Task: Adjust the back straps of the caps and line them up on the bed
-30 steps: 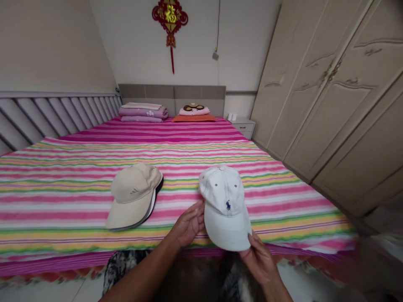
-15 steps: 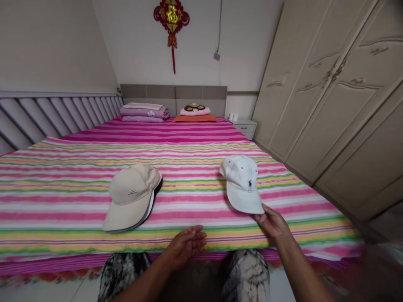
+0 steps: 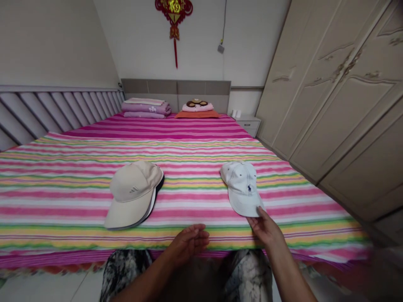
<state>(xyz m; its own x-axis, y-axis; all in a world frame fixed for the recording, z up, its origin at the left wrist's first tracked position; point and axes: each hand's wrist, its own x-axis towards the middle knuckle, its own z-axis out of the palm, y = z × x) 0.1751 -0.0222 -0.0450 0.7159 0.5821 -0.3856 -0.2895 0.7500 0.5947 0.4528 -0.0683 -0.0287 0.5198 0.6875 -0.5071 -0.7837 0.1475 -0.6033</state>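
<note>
A pale blue-white baseball cap (image 3: 242, 184) with a small dark logo sits on the striped bedsheet, its brim towards me. My right hand (image 3: 264, 226) pinches the right front edge of that brim, thumb on top and fingers underneath. To the left lies a stack of caps; the top one is a beige baseball cap (image 3: 132, 186) with a three-stripe logo, and white and dark brims peek out beneath it. Between the two, at the bed's near edge, my left hand (image 3: 189, 243) hovers with fingers extended and holds nothing.
The striped bedsheet (image 3: 195, 201) covers the bed. Folded purple bedding (image 3: 146, 110) and an orange pillow (image 3: 197, 114) lie by the headboard (image 3: 204, 89). A railing (image 3: 59, 109) runs along the left; a nightstand (image 3: 248, 124) and a wardrobe (image 3: 327, 92) stand on the right.
The pale cap has come down slightly and now looks flatter on the sheet. My right hand has shifted a little left along its brim. My left hand is nearly still.
</note>
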